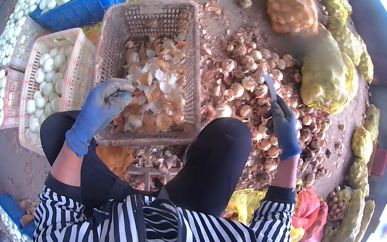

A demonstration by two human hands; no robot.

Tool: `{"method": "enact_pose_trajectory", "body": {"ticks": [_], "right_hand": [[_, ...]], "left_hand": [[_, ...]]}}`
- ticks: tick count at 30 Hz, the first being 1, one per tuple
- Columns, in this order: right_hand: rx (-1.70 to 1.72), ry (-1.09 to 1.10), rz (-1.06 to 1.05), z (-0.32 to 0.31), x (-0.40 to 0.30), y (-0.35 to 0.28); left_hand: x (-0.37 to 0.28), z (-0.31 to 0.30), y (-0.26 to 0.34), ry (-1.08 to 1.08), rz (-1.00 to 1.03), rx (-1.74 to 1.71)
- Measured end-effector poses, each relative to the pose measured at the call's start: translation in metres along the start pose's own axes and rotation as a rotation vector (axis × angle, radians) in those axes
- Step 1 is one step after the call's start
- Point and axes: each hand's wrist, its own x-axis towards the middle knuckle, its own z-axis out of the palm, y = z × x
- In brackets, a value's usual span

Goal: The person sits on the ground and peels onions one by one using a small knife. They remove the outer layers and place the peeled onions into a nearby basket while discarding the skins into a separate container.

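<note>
My right hand (283,125), in a blue and grey work glove, grips a knife (270,87) by its handle. The curved blade points away from me over a heap of unpeeled onions (248,83) on the ground. My left hand (108,99), gloved alike, is at the left side of a dirty plastic crate (196,72); its fingers curl in toward the thumb, and I see nothing in them. Onion skins (157,85) fill the bottom of that crate, which stands between my knees. To its left, a white plastic basket (74,65) holds peeled onions (48,65).
Blue crates (100,3) of peeled onions stand at the far left. Full mesh sacks (323,69) lie to the right of the heap, with more sacks (347,219) along the right side. A red bag (309,213) is near my right elbow. Skins litter the floor.
</note>
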Motion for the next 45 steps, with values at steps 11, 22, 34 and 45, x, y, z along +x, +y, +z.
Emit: {"method": "enact_pose_trajectory", "body": {"ticks": [11, 22, 34, 45], "right_hand": [[0.000, -0.128, -0.058, 0.067, 0.000, 0.199], [-0.484, -0.343, 0.186, 0.073, 0.041, 0.191], [-0.624, -0.503, 0.116, 0.083, 0.061, 0.214], [-0.147, -0.405, -0.114, 0.029, -0.028, -0.067]], "left_hand": [[-0.010, -0.011, -0.018, 0.004, -0.086, 0.060], [0.011, -0.002, -0.018, -0.077, -0.224, 0.242], [0.013, 0.010, -0.011, -0.142, -0.073, 0.270], [-0.002, 0.020, 0.009, 0.023, 0.453, 0.203]]}}
